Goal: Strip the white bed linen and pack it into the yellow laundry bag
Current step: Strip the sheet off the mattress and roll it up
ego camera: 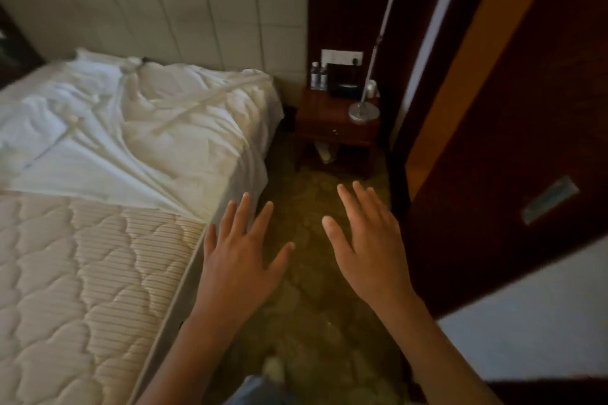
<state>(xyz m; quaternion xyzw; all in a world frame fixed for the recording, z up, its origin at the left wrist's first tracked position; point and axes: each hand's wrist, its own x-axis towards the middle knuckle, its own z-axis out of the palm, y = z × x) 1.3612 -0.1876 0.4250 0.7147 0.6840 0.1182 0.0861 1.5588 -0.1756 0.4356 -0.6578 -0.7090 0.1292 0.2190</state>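
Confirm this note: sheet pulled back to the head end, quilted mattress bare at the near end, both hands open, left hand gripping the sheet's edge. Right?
Not quite. In the head view the left hand grips nothing; it hovers open beside the mattress edge, clear of the white sheet. The right hand is open too.

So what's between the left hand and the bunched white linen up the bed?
In the head view, nothing but the bare quilted mattress edge: the left hand hovers open beside it, and the white linen begins just beyond.

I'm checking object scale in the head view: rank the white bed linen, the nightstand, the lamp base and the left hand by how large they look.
1. white bed linen
2. left hand and nightstand: similar, since the hand is much nearer the camera, so unranked
3. lamp base
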